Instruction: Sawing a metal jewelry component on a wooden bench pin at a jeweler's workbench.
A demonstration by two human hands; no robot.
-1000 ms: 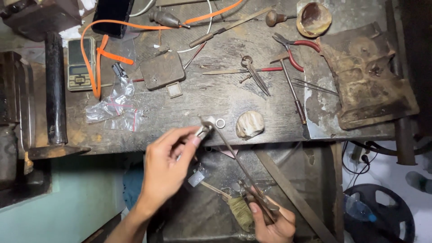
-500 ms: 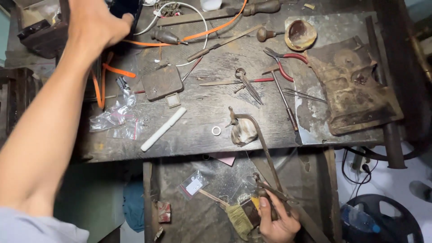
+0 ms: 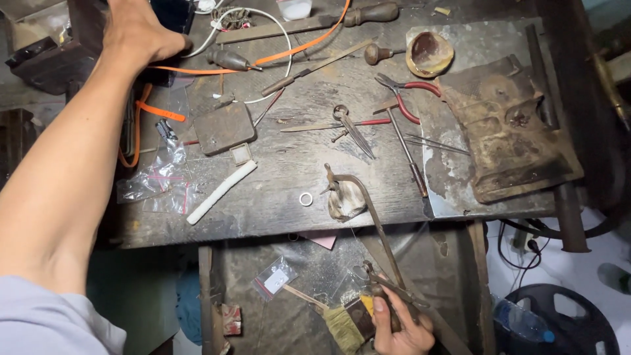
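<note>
My left hand (image 3: 139, 31) is stretched to the far upper left of the workbench (image 3: 282, 217), against a dark object at the frame's top edge. Its fingers run out of view, so I cannot tell whether it grips anything. Low in the view, over the open drawer (image 3: 315, 263), my right hand (image 3: 401, 327) is closed around the handle of a jeweller's saw frame (image 3: 371, 213). The frame's far end rests at the worn bench pin (image 3: 346, 200). Loose on the bench are a small metal ring (image 3: 305, 198) left of the pin and a white stick (image 3: 220, 192).
Red-handled pliers (image 3: 407, 98), dividers (image 3: 351, 128), files, an orange cable (image 3: 158, 112), plastic bags (image 3: 158, 187) and a dark block (image 3: 223, 128) lie on the bench. A worn brown pad (image 3: 506, 131) and a small bowl (image 3: 429, 54) are at right. A brush (image 3: 342, 323) lies in the drawer.
My left hand has left the ring by the bench pin and reached to the far upper left. The ring and a white stick now lie loose. My right hand keeps the saw frame.
</note>
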